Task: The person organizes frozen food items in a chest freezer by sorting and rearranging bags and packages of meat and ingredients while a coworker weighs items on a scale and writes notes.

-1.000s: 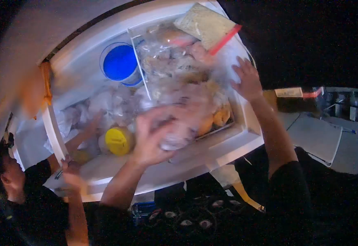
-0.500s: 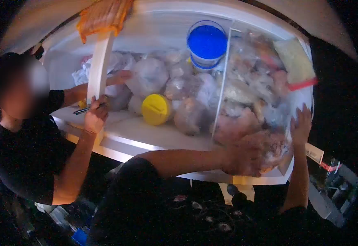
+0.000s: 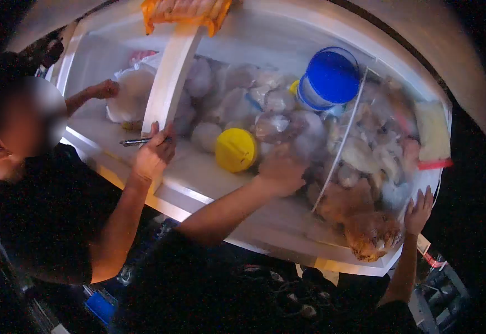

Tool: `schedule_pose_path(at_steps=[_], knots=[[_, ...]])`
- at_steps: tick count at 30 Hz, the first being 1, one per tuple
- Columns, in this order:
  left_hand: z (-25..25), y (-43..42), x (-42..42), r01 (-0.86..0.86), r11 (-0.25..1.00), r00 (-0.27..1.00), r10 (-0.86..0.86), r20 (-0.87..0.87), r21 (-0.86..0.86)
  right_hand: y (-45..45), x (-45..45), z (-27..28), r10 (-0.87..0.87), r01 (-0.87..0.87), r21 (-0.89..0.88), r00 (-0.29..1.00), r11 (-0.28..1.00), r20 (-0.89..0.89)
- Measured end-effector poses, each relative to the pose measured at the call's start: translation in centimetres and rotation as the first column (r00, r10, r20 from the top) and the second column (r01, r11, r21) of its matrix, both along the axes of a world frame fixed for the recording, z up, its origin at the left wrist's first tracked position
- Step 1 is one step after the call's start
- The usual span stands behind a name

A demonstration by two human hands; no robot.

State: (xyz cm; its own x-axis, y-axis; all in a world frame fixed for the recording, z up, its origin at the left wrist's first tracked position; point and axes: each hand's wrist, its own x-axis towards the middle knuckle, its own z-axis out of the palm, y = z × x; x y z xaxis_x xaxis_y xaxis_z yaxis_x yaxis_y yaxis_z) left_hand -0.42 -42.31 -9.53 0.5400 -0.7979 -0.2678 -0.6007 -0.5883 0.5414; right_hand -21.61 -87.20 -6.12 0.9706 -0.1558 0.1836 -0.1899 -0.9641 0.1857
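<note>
Right hand (image 3: 419, 210) is spread on freezer rim (image 3: 374, 269); left hand (image 3: 281, 170), blurred, grip unclear; bagged food (image 3: 275, 127), likely slippery, is best cupped underneath.

Probably a kitchen or shop's cold food store, though darkness hides much: a white chest freezer (image 3: 271, 39) holds bagged food (image 3: 360, 153), with an orange packet (image 3: 190, 11) towards eleven o'clock.
</note>
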Motion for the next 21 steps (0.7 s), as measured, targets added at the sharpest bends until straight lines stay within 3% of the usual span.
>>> schedule_pose_path(at_steps=[4, 6, 7, 11, 13, 14, 16, 17, 18, 20, 21], knots=[[2.5, -1.6, 3.4, 0.078, 0.925, 0.989, -0.025, -0.145, 0.372, -0.5, -0.4, 0.6, -0.005, 0.005, 0.016, 1.000, 1.000, -0.020], [1.3, -1.8, 5.0, -0.143, 0.897, 0.988, 0.152, 0.012, 0.419, -0.7, -0.6, 1.4, -0.005, 0.005, 0.024, 1.000, 1.000, -0.021], [0.4, -1.4, 5.5, -0.359, 0.885, 0.933, 0.326, 0.155, 0.298, -0.6, -0.7, 1.9, 0.003, -0.003, 0.011, 1.000, 1.000, -0.006], [-14.6, 0.5, 10.3, -0.329, 0.943, 0.936, 0.318, 0.151, 0.053, -1.4, -0.6, 2.4, -0.060, 0.060, 0.007, 0.998, 0.998, -0.021], [-13.2, -0.8, 8.6, -0.260, 0.944, 0.965, 0.259, 0.031, 0.205, -1.6, -2.0, 3.2, -0.039, 0.039, -0.026, 0.999, 0.999, -0.023], [-10.4, -1.9, 7.9, -0.198, 0.888, 0.964, 0.252, -0.081, 0.415, -2.0, -2.1, 3.6, -0.034, 0.033, -0.054, 0.999, 0.998, -0.028], [-15.1, -1.1, 7.2, -0.346, 0.891, 0.938, 0.322, 0.127, 0.295, -2.4, -1.9, 3.7, -0.020, 0.020, -0.018, 1.000, 1.000, 0.004], [-12.8, -0.3, 7.1, -0.264, 0.913, 0.964, 0.263, 0.044, 0.311, -2.2, -2.2, 3.9, -0.040, 0.040, 0.024, 0.999, 0.999, 0.014], [-11.9, 0.0, 6.8, -0.156, 0.936, 0.985, 0.126, 0.116, 0.314, -2.3, -2.6, 4.2, -0.058, 0.056, 0.066, 0.998, 0.996, 0.029], [-9.2, 0.6, 5.1, -0.237, 0.970, 0.937, 0.212, 0.276, 0.060, -2.4, -4.2, 4.2, -0.109, 0.109, 0.005, 0.993, 0.994, 0.037], [-6.2, 0.1, 3.7, -0.196, 0.978, 0.910, 0.206, 0.359, -0.064, -2.0, -5.0, 4.7, -0.146, 0.146, 0.004, 0.989, 0.989, 0.020]])
